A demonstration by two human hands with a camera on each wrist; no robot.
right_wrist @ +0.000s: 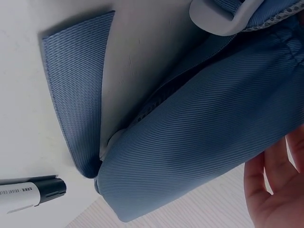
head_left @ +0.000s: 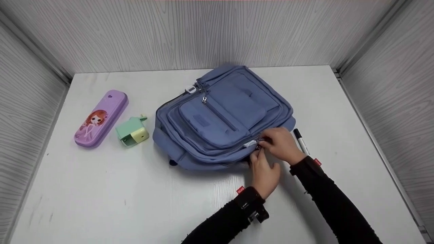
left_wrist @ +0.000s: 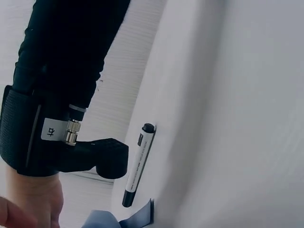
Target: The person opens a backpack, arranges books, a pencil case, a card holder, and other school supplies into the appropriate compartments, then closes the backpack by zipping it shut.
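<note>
A blue backpack (head_left: 230, 112) lies front side up on the white table, tilted at an angle. My right hand (head_left: 283, 144) pinches at the zipper along its near right edge, thumb and forefinger curled in. Just below it, my left hand (head_left: 266, 174) grips the same edge with its fingertips, its thumb sticking out to the side. A white buckle-like zipper tag (head_left: 250, 144) sits left of the fingers. The exact piece between the fingertips is hidden. In the right wrist view, the bag's ribbed side (right_wrist: 190, 142) and a webbing strap (right_wrist: 78, 85) show, with fingers (right_wrist: 275, 171) beneath the fabric.
A black-and-white marker (head_left: 301, 140) lies close to the right wrist. Left of the backpack are a green and yellow pencil sharpener (head_left: 131, 130) and a purple pencil case (head_left: 101, 118) with a doll picture. Pale wood-grain panels (head_left: 203, 34) border the table at back and sides.
</note>
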